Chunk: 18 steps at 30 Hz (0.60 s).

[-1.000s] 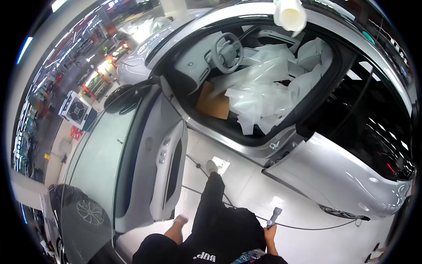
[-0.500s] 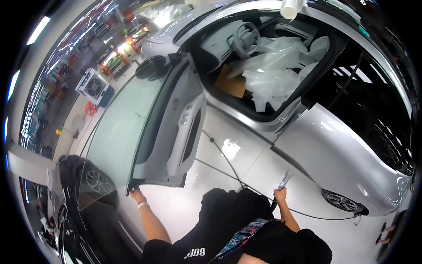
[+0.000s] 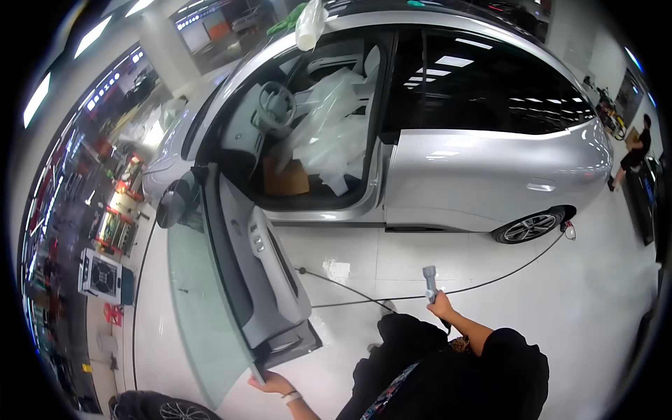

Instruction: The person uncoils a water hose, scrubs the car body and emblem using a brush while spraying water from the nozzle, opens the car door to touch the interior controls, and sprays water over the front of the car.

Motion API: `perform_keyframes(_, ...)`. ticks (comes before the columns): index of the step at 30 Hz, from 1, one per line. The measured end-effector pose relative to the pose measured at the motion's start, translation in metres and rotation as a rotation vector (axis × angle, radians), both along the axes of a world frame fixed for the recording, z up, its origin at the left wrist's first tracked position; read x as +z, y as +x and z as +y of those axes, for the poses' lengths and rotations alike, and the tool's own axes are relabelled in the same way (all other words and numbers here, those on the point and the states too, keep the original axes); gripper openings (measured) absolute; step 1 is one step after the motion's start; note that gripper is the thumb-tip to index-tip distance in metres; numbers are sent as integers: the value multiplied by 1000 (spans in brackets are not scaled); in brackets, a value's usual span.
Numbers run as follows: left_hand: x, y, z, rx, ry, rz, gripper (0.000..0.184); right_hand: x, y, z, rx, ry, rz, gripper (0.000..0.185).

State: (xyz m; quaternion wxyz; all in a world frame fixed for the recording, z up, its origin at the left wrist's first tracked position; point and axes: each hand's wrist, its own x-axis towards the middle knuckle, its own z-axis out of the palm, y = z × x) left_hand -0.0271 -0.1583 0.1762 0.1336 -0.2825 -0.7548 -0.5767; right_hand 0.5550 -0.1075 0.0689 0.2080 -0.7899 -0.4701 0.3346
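My left hand (image 3: 271,383) is at the lower rear edge of the open front door (image 3: 269,259), fingers closed round the corner beside the window glass (image 3: 199,301). In my right hand (image 3: 440,306) is a grey handheld tool (image 3: 430,281) with its head pointing up, and a dark cable runs from its lower end. Behind the door stands the silver car (image 3: 462,175). Through its front doorway show the steering wheel (image 3: 277,106), clear plastic sheeting (image 3: 329,133) over the seats and a brown mat (image 3: 285,177) on the floor.
A black cable (image 3: 483,285) crosses the pale floor (image 3: 420,255). A roll of white film (image 3: 310,24) is on the roof edge. At the left stand a white air cooler (image 3: 105,277) and a red stool (image 3: 113,314). A person (image 3: 635,150) is at the far right.
The view has turned and shifted toward the rear of the car. My left hand has come from beside my leg to the door's edge. My right hand still holds the tool.
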Motion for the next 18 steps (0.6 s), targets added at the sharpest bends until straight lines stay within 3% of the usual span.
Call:
perform_keyframes(1,26,35,6,15,-85,-1,9,3,3,-16,-16,11,-1,50)
perform_keyframes(3,25,69,12,12,-275,48,15,19,8,-34,-91,-18,13,47)
perform_keyframes(5,45,114,24,-166,-323,-75,13,10,16,-48,-250,-24,56,44)
perform_keyframes(6,48,128,32,-256,-365,-31,12,5,18,-53,-412,-42,99,42)
perform_keyframes(9,41,157,71,-537,-470,71,15,13,29,-55,-555,-5,167,38)
perform_keyframes(11,44,181,101,-714,-554,241,17,7,39,-58,-579,143,206,46)
perform_keyframes(13,67,212,119,-839,-583,223,19,39,38,-61,-546,163,243,47)
perform_keyframes(16,64,252,160,-982,-591,314,21,39,50,-48,-603,289,73,48)
perform_keyframes(18,62,282,192,-1087,-705,290,25,54,60,-41,-610,337,101,49)
